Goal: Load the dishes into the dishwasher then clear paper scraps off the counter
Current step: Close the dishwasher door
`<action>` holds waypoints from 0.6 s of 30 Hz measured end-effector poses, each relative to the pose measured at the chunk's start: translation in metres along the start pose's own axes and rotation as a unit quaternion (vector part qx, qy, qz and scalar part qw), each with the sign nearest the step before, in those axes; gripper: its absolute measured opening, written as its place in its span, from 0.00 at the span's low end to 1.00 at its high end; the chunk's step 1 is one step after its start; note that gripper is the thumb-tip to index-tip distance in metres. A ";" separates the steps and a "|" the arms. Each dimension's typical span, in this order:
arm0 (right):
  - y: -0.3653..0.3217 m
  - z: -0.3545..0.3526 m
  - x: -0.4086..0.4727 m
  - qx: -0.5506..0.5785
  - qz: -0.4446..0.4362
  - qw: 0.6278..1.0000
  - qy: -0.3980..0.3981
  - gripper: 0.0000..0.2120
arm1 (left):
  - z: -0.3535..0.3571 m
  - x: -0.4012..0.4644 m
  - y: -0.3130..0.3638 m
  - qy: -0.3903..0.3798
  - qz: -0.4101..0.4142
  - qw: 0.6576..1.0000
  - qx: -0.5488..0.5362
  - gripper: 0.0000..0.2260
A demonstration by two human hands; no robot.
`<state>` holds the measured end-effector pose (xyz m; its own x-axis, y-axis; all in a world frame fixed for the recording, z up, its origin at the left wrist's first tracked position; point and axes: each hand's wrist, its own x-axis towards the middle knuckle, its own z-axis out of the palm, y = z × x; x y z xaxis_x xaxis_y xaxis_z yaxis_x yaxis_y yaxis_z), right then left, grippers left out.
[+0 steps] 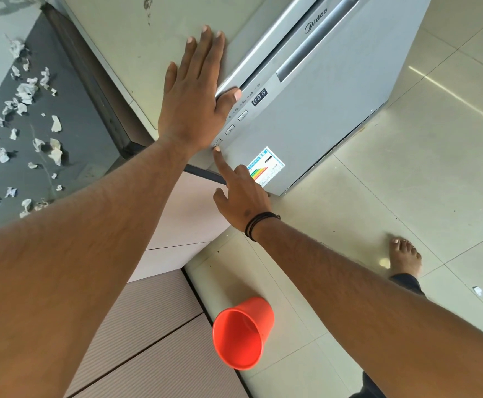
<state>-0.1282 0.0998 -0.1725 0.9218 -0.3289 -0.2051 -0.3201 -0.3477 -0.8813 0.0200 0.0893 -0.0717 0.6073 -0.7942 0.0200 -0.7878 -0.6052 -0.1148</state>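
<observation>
The silver dishwasher (326, 110) stands with its door closed, and no dishes are in view. My left hand (194, 104) lies flat on its top with straight fingers, the thumb hooked over the front edge above the control panel. My right hand (243, 196) points with a straight index finger whose tip touches the end button (218, 143) of the panel. Its other fingers are curled and hold nothing. Several crumpled white paper scraps (24, 93) lie scattered over the dark counter (76, 116) at the left.
A red plastic bin (243, 331) stands on the tiled floor by the ribbed cabinet front (154, 326). My bare foot (404, 254) is on the tiles at the right, and a small scrap (477, 290) lies near it.
</observation>
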 end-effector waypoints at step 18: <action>0.000 0.001 -0.009 0.035 0.014 0.999 -0.008 0.41 | -0.001 -0.001 0.002 0.001 0.000 1.000 -0.008 0.33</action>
<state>-0.1364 0.1043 -0.1708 0.9159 -0.3239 -0.2369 -0.3312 -0.2766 -0.9021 0.0177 0.0888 -0.0706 0.6071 -0.7943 0.0222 -0.7894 -0.6060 -0.0980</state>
